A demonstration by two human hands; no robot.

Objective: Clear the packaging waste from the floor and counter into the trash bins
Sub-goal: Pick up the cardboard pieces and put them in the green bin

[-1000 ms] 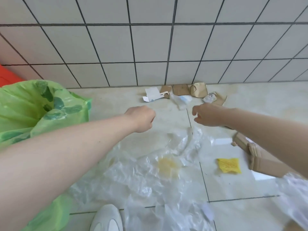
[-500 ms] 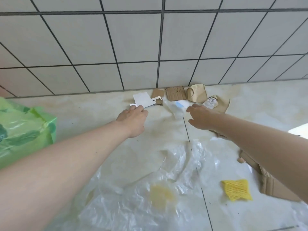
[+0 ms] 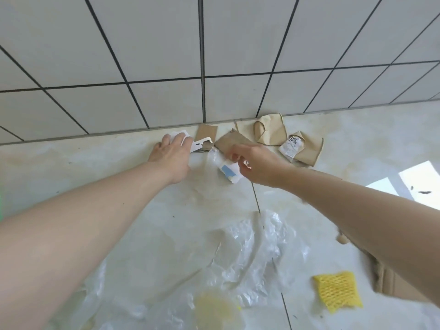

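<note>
Gathering the scraps along the foot of the tiled wall (image 3: 214, 55) is the step in hand, judging from the head view, the only one given. The left hand (image 3: 172, 154) lies on the white torn card (image 3: 188, 141) at the wall's base, fingers stretched over it and touching it; whether they have closed round it cannot be told from this angle. The right hand (image 3: 256, 164) hangs just over the small clear wrapper with a blue label (image 3: 228, 171), fingers loosely curled toward it, and it looks to hold nothing yet, though the fingertips are partly hidden.

Just beyond both hands, brown cardboard pieces (image 3: 234, 141) lie against the wall, with a folded tan paper bag (image 3: 270, 131) and a printed label slip (image 3: 291, 145) to the right. Nearer the person, crumpled clear plastic film (image 3: 250, 248) spreads over the floor (image 3: 83, 167), a yellow foam net (image 3: 338, 294) lies to its right, and a larger cardboard flap (image 3: 390, 282) shows partly under the right forearm. No bin is in sight.

Most of the waste is still on the floor, so the task seems at an early stage. The next move likely calls for each hand to pinch its flat scrap up off the smooth tile, probably by lifting an edge first.
</note>
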